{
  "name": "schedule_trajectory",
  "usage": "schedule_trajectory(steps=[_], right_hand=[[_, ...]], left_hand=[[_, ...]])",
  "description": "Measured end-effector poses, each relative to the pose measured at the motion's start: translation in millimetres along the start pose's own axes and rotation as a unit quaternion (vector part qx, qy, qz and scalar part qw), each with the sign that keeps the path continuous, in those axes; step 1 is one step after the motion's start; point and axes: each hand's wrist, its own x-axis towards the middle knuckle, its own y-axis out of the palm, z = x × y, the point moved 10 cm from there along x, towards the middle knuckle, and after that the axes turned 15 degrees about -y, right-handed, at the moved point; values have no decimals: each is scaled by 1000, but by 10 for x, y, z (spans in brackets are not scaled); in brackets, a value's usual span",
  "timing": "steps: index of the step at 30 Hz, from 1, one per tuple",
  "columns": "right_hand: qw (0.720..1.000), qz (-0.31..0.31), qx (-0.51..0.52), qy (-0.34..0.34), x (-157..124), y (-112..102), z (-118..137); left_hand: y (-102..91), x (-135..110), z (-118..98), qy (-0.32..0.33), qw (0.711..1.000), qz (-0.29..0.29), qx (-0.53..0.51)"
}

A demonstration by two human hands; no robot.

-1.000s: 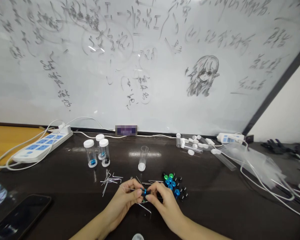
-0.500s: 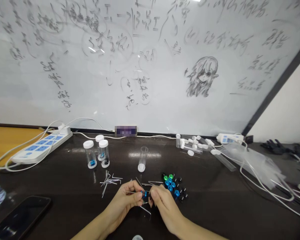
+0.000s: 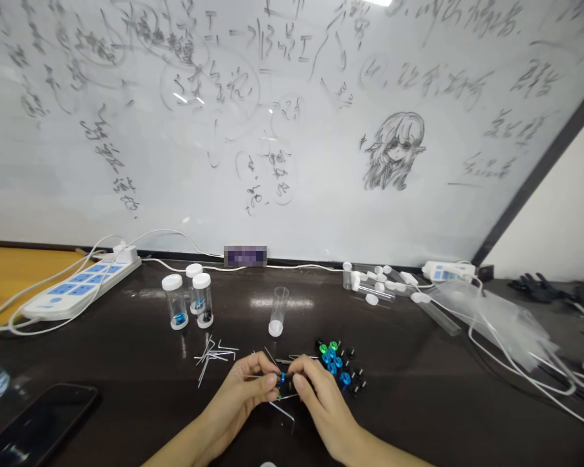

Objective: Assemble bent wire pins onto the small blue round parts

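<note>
Near the front of the dark table, my left hand (image 3: 248, 389) is closed, thumb and fingers pinching a thin metal hex key whose shaft lies across the fingers. A small blue-headed screw (image 3: 283, 377) sits between my two hands, at the left fingertips. My right hand (image 3: 318, 399) is closed with bent fingers around the screw's dark right end; its fingertips partly hide that end. Below the hands lies a loose hex key (image 3: 283, 411). Right of my right hand are several blue, green and black thumbscrews (image 3: 338, 361). A pile of hex keys (image 3: 214, 353) lies left.
A clear tube (image 3: 278, 308) with a white base stands behind the hands. Capped tubes (image 3: 177, 305) holding small parts stand left. Empty tubes and white caps (image 3: 377, 282) lie at back right. A phone (image 3: 41, 421), a power strip (image 3: 82, 285) and cables flank the area.
My right hand's index finger has lifted and spread slightly from the thumb around the screw's end. My left hand has barely moved.
</note>
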Motion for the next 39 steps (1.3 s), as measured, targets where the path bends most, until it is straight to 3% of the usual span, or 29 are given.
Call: schedule_trajectory(steps=[6,15,28,39], right_hand=[[999,30,-10,-11,-5,51,30],[999,-18,21,-28,-5,15,-12],[998,-49,34,-18,-30,-26,-79],[999,10,40,8,-3,58,-87]], left_hand=[[72,-19,4,-10,999,25,19],[-36,10,-3,-8,1000,-19,-7],[-6,12,20,-16,1000,7,-2],[41,-9,13,-4,1000,12,6]])
